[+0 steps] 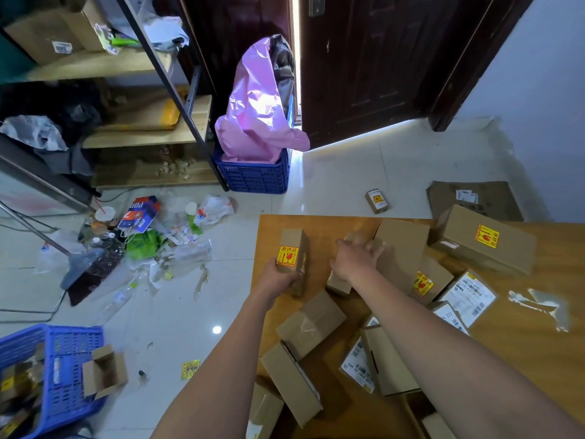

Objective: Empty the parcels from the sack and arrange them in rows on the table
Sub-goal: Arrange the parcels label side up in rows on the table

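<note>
Left hand [278, 278] is clamped on an upright box [294, 259] at the table [538, 327] edge; right hand [356, 259] lies spread on a blurred parcel [340, 280]. A drop to the floor is risked by a nudge, with the pile [316, 337] unsorted.

Right hand [356, 259] blurred, its fingers hiding part of a small box [340, 282]; counter [538, 312] cut off at the right and lower edges; shipping label [471, 296] print too small to read; blue crate [60, 375] cropped at lower left
</note>
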### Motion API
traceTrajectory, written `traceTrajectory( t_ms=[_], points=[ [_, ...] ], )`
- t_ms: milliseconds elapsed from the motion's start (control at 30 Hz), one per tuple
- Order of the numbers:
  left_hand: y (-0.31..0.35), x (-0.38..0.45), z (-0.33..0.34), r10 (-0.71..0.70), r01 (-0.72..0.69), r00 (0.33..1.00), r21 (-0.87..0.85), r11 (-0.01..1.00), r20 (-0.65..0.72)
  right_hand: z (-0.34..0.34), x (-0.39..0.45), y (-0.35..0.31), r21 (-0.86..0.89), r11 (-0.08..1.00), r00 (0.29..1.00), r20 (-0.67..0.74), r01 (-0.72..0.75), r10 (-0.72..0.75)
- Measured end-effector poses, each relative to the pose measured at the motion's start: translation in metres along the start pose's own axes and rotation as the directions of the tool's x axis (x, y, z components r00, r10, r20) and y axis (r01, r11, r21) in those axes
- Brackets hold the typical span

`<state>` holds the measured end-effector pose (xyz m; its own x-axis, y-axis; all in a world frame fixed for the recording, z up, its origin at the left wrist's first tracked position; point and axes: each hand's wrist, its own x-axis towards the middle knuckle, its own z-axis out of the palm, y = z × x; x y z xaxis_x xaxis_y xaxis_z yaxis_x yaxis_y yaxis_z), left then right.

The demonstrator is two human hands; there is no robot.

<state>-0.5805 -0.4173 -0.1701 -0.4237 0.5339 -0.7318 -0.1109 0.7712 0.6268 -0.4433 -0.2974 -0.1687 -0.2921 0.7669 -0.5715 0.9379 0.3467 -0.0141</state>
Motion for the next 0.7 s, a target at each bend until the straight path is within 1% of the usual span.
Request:
traceTrajectory(
  t_ms=[133, 167, 233, 267, 300, 333, 367, 433, 533, 567, 700],
  points=[
    [0.001, -0.003, 0.003, 0.052, -0.051, 0.999, 0.023, 0.998, -0.014, -0.002, -0.002, -0.001, -0.01, 1.0, 1.0, -0.006, -0.014, 0.014],
    [0.001, -0.003, 0.002, 0.074, -0.073, 0.997, 0.036, 0.997, -0.026, -0.003, -0.003, -0.001, -0.007, 1.0, 0.999, -0.04, -0.006, 0.005],
    [0.002, -0.004, 0.003, 0.138, -0.133, 0.989, 0.088, 0.987, -0.06, -0.007, -0.007, -0.006, 0.041, 0.998, 0.983, -0.18, 0.045, -0.037],
    [0.003, -0.005, 0.003, 0.181, -0.168, 0.979, 0.131, 0.977, -0.09, -0.01, -0.009, -0.011, 0.11, 0.99, 0.966, -0.252, 0.088, -0.058],
    [0.004, -0.005, 0.004, 0.224, -0.199, 0.966, 0.184, 0.963, -0.125, -0.014, -0.012, -0.017, 0.237, 0.963, 0.952, -0.301, 0.126, -0.051],
    [0.004, -0.005, 0.004, 0.266, -0.222, 0.95, 0.243, 0.944, -0.162, -0.018, -0.014, -0.025, 0.402, 0.904, 0.953, -0.302, 0.148, -0.022],
    [0.005, -0.005, 0.004, 0.306, -0.239, 0.932, 0.304, 0.922, -0.193, -0.021, -0.014, -0.034, 0.548, 0.825, 0.966, -0.26, 0.143, 0.006],
    [0.004, -0.007, 0.006, 0.388, -0.28, 0.896, 0.403, 0.872, -0.217, -0.024, -0.014, -0.05, 0.742, 0.667, 0.996, -0.094, 0.068, 0.003],
    [0.001, -0.008, 0.008, 0.478, -0.35, 0.849, 0.437, 0.828, -0.226, -0.025, -0.013, -0.065, 0.891, 0.444, 0.995, 0.099, -0.092, 0.008],
    [0.0, -0.008, 0.008, 0.492, -0.366, 0.84, 0.43, 0.826, -0.23, -0.024, -0.012, -0.068, 0.909, 0.398, 0.991, 0.129, -0.126, 0.019],
    [-0.004, -0.005, 0.006, 0.487, -0.398, 0.847, 0.354, 0.846, -0.211, -0.014, 0.002, -0.074, 0.933, 0.307, 0.982, 0.181, -0.187, 0.046]
  ],
)
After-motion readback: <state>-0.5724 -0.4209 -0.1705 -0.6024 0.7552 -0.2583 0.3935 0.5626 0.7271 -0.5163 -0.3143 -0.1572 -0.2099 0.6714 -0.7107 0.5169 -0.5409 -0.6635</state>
